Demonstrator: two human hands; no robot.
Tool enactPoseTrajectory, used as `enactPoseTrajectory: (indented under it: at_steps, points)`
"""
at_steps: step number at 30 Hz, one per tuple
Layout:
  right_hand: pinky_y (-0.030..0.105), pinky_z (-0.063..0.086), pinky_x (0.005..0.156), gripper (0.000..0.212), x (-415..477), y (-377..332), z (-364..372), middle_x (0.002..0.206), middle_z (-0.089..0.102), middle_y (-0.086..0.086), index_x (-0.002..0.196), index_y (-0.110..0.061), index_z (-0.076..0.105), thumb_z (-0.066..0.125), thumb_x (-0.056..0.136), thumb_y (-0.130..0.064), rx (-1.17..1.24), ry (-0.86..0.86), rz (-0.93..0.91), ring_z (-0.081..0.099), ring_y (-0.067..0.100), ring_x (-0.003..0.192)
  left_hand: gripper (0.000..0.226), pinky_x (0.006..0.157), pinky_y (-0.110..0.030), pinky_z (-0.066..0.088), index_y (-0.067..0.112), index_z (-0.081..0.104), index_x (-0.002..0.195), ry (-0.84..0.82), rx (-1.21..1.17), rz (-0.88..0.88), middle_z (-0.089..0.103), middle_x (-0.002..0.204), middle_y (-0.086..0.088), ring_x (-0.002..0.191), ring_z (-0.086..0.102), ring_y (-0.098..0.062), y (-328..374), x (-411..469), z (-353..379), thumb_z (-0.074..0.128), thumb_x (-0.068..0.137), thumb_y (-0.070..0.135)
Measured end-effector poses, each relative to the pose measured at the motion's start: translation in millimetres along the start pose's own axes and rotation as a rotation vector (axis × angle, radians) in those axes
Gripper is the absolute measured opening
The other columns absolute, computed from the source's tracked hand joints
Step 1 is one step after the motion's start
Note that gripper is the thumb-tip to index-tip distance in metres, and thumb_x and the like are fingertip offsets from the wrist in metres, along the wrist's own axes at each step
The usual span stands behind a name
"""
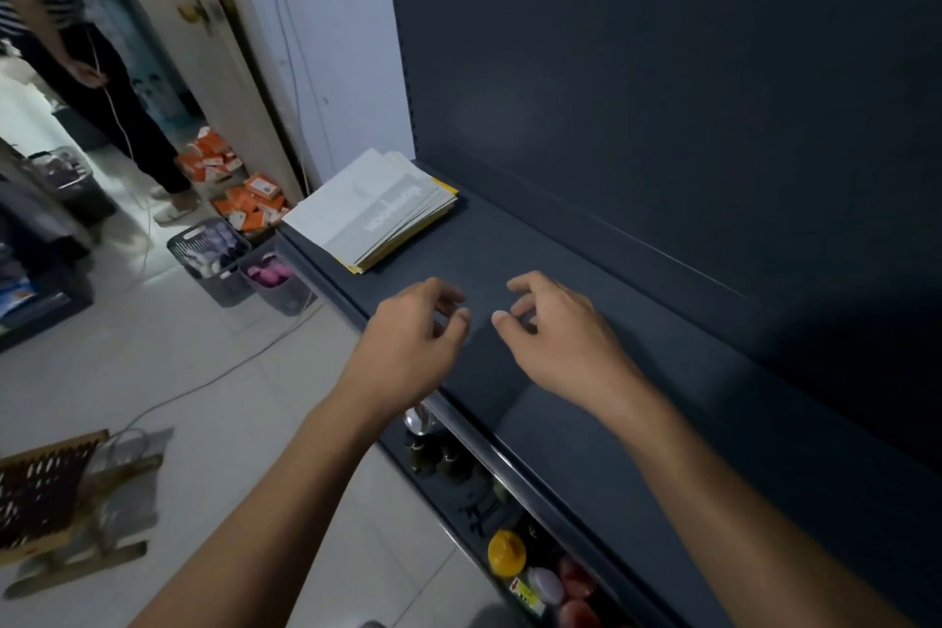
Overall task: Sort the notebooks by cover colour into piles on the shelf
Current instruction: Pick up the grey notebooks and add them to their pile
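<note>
Notebooks [372,207]: one loose, fanned pile of thin flat rectangles at the left end of the shelf [586,270], the near corner jutting past the front edge. The top cover is matte pale grey-white; yellow covers show at the lower edges of the pile. A line of pale lettering runs across the top cover, upside down to the camera and not legible. The shelf is smooth, dark grey and looks like painted metal, with a plain back panel [611,92] of the same colour. Left hand [413,337] and right hand [555,337] are over the middle of the shelf, near each other, palms down and apart from the pile. Left fingers [448,293] are loosely curled and slightly spread, holding nothing. Right fingers [525,286] are likewise, thumb toward the left hand. Whether the fingertips touch the shelf cannot be told. On the tier below are a round yellow cap [506,552], red rounded items and a yellow-red tag [525,592], its print too small to read. On the tiled floor [204,321] at left stand slotted grey baskets [214,255], orange boxes [250,204] and a cable [204,382]. A person [61,41] in a striped top stands at far left.
</note>
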State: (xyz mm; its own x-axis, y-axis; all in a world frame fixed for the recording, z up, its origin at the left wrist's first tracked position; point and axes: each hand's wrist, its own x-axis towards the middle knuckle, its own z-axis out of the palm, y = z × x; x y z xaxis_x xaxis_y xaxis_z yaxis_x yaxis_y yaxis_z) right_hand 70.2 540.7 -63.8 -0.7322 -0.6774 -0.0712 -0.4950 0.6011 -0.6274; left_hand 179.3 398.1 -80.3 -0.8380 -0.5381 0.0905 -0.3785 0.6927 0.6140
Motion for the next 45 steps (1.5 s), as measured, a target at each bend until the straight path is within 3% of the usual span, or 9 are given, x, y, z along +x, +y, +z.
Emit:
enactPoseTrajectory:
  at_steps: [4, 9, 16, 25, 33, 38, 40, 42, 45]
  points:
    - [0.039, 0.052, 0.097, 0.045, 31, -40, 33, 0.121, 0.064, -0.008, 0.139, -0.024, 0.052, 0.057, 0.098, -0.043, -0.005, 0.008, 0.041, 0.062, 0.016, 0.112, 0.018, 0.068, -0.016, 0.047, 0.028, 0.064, 0.114, -0.015, -0.019, 0.018, 0.067, 0.094, 0.015, 0.077, 0.065, 0.003, -50, 27, -35, 0.056, 0.099, 0.035]
    - [0.036, 0.050, 0.097, 0.043, 67, -91, 79, 0.118, 0.065, -0.009, 0.137, -0.025, 0.053, 0.058, 0.097, -0.042, 0.001, 0.050, 0.127, 0.063, 0.017, 0.111, 0.018, 0.064, -0.006, 0.038, 0.030, 0.066, 0.113, -0.047, -0.023, 0.054, 0.068, 0.097, 0.017, 0.076, 0.062, 0.008, -114, 59, -80, 0.055, 0.099, 0.034]
    - [0.037, 0.051, 0.094, 0.044, 104, -115, 110, 0.114, 0.070, -0.001, 0.135, -0.017, 0.056, 0.062, 0.097, -0.039, 0.021, 0.156, 0.256, 0.065, 0.022, 0.106, 0.012, 0.076, -0.031, 0.056, 0.032, 0.066, 0.104, -0.145, -0.041, 0.094, 0.070, 0.087, 0.019, 0.074, 0.067, 0.002, -159, 106, -106, 0.056, 0.098, 0.034]
    - [0.040, 0.049, 0.099, 0.040, 183, -130, 115, 0.120, 0.069, -0.003, 0.131, -0.023, 0.056, 0.059, 0.095, -0.039, 0.056, 0.236, 0.386, 0.061, 0.023, 0.118, 0.012, 0.071, -0.027, 0.052, 0.026, 0.069, 0.100, -0.180, -0.019, 0.210, 0.066, 0.081, 0.019, 0.071, 0.066, -0.001, -182, 200, -114, 0.058, 0.097, 0.027]
    - [0.042, 0.051, 0.096, 0.042, 221, -132, 122, 0.121, 0.065, -0.001, 0.130, -0.021, 0.056, 0.057, 0.093, -0.042, 0.068, 0.255, 0.519, 0.062, 0.025, 0.114, 0.018, 0.076, -0.028, 0.047, 0.019, 0.069, 0.108, -0.087, 0.084, 0.255, 0.065, 0.106, 0.001, 0.089, 0.064, -0.016, -207, 275, -120, 0.057, 0.096, 0.025]
    - [0.042, 0.051, 0.095, 0.044, 239, -134, 133, 0.126, 0.055, 0.008, 0.134, -0.017, 0.053, 0.056, 0.096, -0.038, 0.088, 0.276, 0.626, 0.059, 0.028, 0.113, 0.034, 0.086, -0.036, 0.048, 0.008, 0.063, 0.125, -0.200, 0.178, 0.243, 0.059, 0.125, -0.010, 0.110, 0.060, -0.028, -216, 305, -111, 0.057, 0.098, 0.027]
    - [0.045, 0.052, 0.097, 0.047, 246, -136, 142, 0.128, 0.054, 0.010, 0.135, -0.013, 0.051, 0.056, 0.096, -0.040, 0.098, 0.296, 0.679, 0.057, 0.030, 0.116, 0.035, 0.083, -0.037, 0.047, 0.006, 0.063, 0.122, -0.260, 0.198, 0.266, 0.058, 0.120, -0.009, 0.107, 0.058, -0.029, -218, 315, -105, 0.056, 0.098, 0.030]
    - [0.044, 0.051, 0.099, 0.053, 254, -138, 151, 0.131, 0.053, 0.011, 0.135, -0.009, 0.052, 0.057, 0.096, -0.045, 0.126, 0.303, 0.750, 0.056, 0.030, 0.118, 0.026, 0.072, -0.032, 0.042, 0.010, 0.064, 0.106, -0.288, 0.181, 0.290, 0.053, 0.103, 0.000, 0.092, 0.057, -0.023, -221, 321, -99, 0.056, 0.097, 0.032]
    - [0.042, 0.056, 0.091, 0.053, 264, -141, 164, 0.120, 0.062, 0.007, 0.119, -0.009, 0.058, 0.061, 0.091, -0.054, 0.247, 0.332, 0.858, 0.063, 0.025, 0.106, 0.020, 0.066, -0.030, 0.045, 0.011, 0.066, 0.096, -0.321, 0.156, 0.355, 0.054, 0.093, 0.001, 0.085, 0.059, -0.022, -229, 327, -92, 0.055, 0.097, 0.028]
